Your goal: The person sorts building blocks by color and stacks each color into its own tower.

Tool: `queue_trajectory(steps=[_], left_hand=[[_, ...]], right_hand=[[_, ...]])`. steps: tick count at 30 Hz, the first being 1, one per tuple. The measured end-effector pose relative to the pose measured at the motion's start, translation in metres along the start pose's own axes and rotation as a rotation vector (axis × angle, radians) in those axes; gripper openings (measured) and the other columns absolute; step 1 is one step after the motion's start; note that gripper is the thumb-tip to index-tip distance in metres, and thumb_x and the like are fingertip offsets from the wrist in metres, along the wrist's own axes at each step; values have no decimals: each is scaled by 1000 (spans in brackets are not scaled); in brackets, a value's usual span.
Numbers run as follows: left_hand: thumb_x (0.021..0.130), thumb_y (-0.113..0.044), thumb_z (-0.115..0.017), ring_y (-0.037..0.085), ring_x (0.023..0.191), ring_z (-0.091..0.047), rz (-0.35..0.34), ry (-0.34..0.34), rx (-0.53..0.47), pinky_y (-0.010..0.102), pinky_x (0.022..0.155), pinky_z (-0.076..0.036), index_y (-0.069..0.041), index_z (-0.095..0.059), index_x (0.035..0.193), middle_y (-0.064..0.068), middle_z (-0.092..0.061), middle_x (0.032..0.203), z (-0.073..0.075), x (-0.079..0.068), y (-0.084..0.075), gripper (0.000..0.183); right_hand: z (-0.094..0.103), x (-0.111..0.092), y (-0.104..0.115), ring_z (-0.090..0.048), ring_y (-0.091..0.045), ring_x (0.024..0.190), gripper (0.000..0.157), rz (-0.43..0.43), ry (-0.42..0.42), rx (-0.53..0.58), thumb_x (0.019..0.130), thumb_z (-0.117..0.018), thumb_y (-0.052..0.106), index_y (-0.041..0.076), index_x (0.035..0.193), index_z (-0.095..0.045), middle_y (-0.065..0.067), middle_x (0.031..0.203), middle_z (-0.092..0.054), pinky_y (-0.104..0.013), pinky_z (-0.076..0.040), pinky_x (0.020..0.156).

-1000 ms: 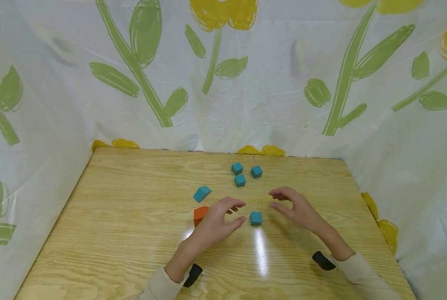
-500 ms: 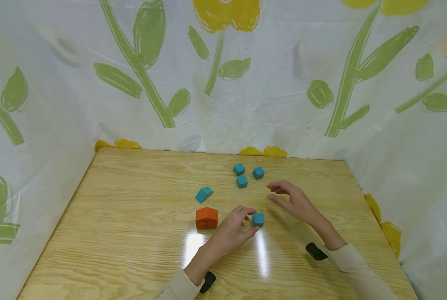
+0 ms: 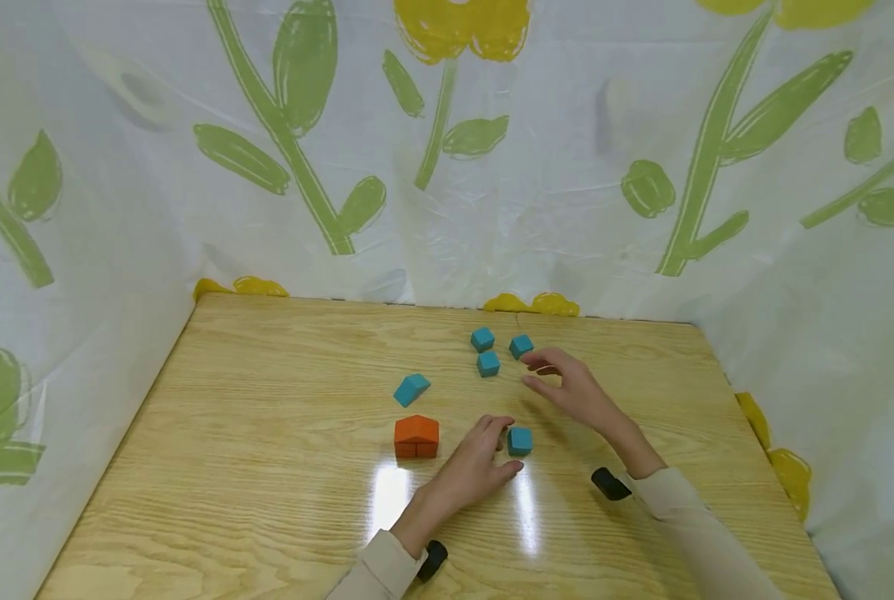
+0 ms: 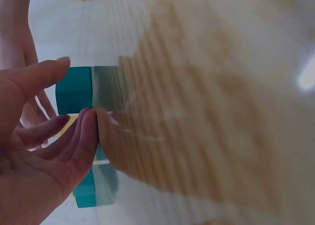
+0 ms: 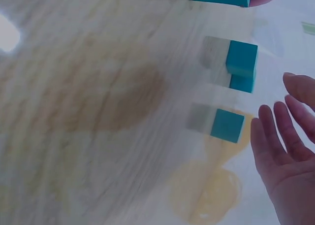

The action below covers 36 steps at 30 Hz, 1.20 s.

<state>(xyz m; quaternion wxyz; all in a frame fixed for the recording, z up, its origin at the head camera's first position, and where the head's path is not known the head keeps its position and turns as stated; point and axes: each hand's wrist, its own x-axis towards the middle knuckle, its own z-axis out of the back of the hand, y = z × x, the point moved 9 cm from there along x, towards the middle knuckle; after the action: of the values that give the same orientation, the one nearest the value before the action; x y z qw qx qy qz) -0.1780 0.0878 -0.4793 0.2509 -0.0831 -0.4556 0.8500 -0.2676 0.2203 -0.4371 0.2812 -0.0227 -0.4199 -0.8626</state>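
Observation:
Bent around the near blue cube (image 3: 520,442), my left hand (image 3: 471,467) has its fingertips at the cube's far side and its thumb at the near side. In the left wrist view the same cube (image 4: 74,90) sits between thumb and fingers, and a firm grip is not visible. My right hand (image 3: 572,392) hovers with parted thumb and fingers beside a far blue cube (image 3: 521,347). In the right wrist view that cube (image 5: 228,125) lies just off the fingertips. Two more blue cubes, the back one (image 3: 482,339) and the front one (image 3: 488,363), stand left of it.
Left of my left hand stands an orange stack (image 3: 417,437) of small blocks under a roof-shaped one. Behind it lies a blue wedge-like block (image 3: 412,389). The wooden table (image 3: 267,483) is enclosed by white cloth (image 3: 551,183) printed with flowers.
My left hand has moved right, away from the orange stack, to the near blue cube. My right hand has moved forward and left to the far cube. The blocks stay put; the view shifts slightly.

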Motion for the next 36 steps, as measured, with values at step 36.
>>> queue_trajectory(steps=[36], left_hand=[[86, 0, -82, 23, 97, -70, 57, -2, -135, 21, 80, -55, 3, -72, 115, 13, -72, 108, 4, 17, 7, 31]], right_hand=[[-42, 38, -15, -61, -40, 121, 36, -80, 185, 82, 93, -73, -2, -5, 127, -61, -20, 127, -61, -44, -53, 102]])
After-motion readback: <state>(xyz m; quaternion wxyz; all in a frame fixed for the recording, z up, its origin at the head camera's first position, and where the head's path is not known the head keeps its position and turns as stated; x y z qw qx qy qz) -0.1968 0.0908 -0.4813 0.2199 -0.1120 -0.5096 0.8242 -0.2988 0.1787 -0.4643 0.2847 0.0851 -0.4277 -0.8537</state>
